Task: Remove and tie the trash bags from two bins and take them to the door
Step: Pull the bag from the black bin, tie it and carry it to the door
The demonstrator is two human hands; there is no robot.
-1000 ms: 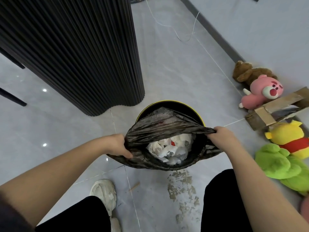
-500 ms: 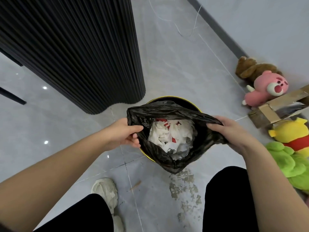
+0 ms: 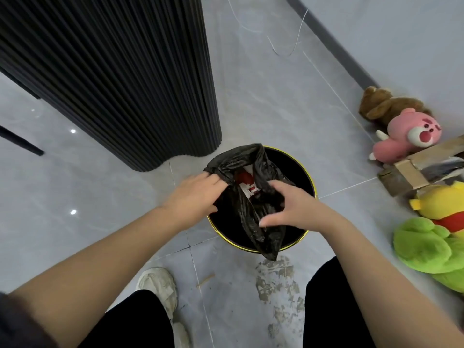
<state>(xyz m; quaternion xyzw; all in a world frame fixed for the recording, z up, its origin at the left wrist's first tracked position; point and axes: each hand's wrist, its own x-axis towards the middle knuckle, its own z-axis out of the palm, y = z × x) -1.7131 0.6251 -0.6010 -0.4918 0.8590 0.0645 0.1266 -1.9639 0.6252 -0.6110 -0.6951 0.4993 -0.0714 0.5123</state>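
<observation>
Trash bag (image 3: 232,163), black, is held over opening of bin (image 3: 291,167), mouth gathered toward centre; white and red waste is seen inside. Left grip (image 3: 194,194) is closed on bag's left edge, fingers curled into plastic. Right grip (image 3: 293,209) is closed on bag's right side, plastic pinched between thumb and curled fingers. Bin is stood on floor (image 3: 263,96) near black fluted column (image 3: 113,71).

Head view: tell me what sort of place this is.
Probably a living space in a home: plush toys heaped along the wall, a glossy grey tiled floor, and a small gold-rimmed bin holding a black trash bag beside dark fluted furniture.
</observation>
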